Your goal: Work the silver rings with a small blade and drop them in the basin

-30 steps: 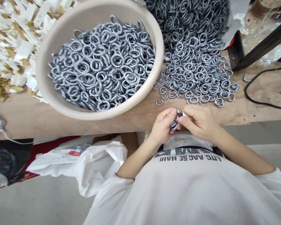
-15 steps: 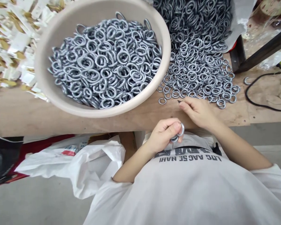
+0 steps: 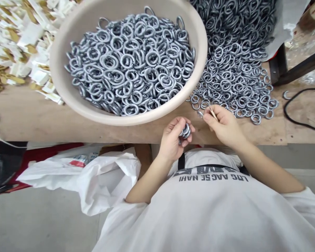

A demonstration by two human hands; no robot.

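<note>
Left hand (image 3: 173,137) clenched on a stack of rings (image 3: 185,131), just below the bowl (image 3: 89,17) rim. Right hand (image 3: 224,126), right of the bowl, pinches a thin stick (image 3: 213,113) slanting bowlward. Loose ring (image 3: 200,113) lies at its fingertips, nearer this hand.

Left hand (image 3: 173,134) grips stacked rings (image 3: 185,131) — right hand (image 3: 223,124) pinches a stick (image 3: 213,113).

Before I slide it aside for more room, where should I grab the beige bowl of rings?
Take the beige bowl by its bare rim with both hands, at the near edge and the left side. The rings fill it, so it is probably heavy, and the loose ring pile crowds its right side.
</note>
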